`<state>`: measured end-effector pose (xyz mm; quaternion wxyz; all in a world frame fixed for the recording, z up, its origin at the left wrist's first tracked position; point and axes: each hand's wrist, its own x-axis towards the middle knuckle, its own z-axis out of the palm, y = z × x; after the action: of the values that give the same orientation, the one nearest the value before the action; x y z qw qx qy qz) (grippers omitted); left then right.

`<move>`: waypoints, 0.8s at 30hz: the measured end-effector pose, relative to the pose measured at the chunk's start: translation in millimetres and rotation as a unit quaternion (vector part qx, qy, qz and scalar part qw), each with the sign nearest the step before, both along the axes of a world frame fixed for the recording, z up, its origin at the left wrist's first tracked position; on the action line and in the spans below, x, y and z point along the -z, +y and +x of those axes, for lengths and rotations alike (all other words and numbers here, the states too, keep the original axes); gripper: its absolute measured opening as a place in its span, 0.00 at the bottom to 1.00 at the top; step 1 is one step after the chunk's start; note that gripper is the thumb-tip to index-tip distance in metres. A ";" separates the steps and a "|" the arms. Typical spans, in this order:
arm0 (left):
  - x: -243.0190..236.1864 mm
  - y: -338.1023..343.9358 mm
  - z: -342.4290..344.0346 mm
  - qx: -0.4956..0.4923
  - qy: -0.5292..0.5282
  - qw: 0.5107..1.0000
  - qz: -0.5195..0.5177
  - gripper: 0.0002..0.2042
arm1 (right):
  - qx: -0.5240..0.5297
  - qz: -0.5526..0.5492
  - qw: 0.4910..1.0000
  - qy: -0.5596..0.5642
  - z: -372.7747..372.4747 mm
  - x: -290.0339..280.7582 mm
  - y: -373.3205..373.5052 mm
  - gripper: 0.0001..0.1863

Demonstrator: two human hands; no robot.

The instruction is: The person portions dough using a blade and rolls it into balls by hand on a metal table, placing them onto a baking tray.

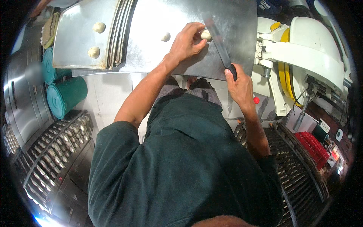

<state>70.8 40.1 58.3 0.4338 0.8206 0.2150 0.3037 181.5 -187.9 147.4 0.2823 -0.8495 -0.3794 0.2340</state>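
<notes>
On the steel table, my left hand curls its thumb and fingers round a pale ball of dough. A long knife with a black handle is gripped in my right hand. Its blade, smeared by motion towards the tip, slants up and to the left, over or against the right side of that dough ball; I cannot tell if it cuts in. Another dough ball lies on the table, left of my left hand. Two more, a far dough ball and a near dough ball, rest on the top baking tray.
The trays are stacked at the table's left end. Below them stand green lidded bins. At left, a rack holds many pale dough pieces. A large white mixer adjoins the table's right edge, with a dark rack and red crate nearer.
</notes>
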 end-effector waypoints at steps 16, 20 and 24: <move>6.2 2.7 6.2 0.002 0.085 0.994 -0.069 0.19 | 0.008 -0.048 0.999 -0.005 -6.1 3.8 -2.8 0.19; 9.4 5.2 7.6 0.010 0.109 0.990 -0.093 0.20 | -0.007 -0.067 0.998 0.019 4.3 11.7 37.0 0.19; 21.8 6.5 9.8 -0.007 -0.026 0.997 0.076 0.27 | -0.015 -0.024 1.000 0.003 7.2 -0.5 13.8 0.19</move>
<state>80.6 46.6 36.5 0.3730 0.8416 0.1859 0.3436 188.8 -174.1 147.9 0.2596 -0.8494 -0.3858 0.2495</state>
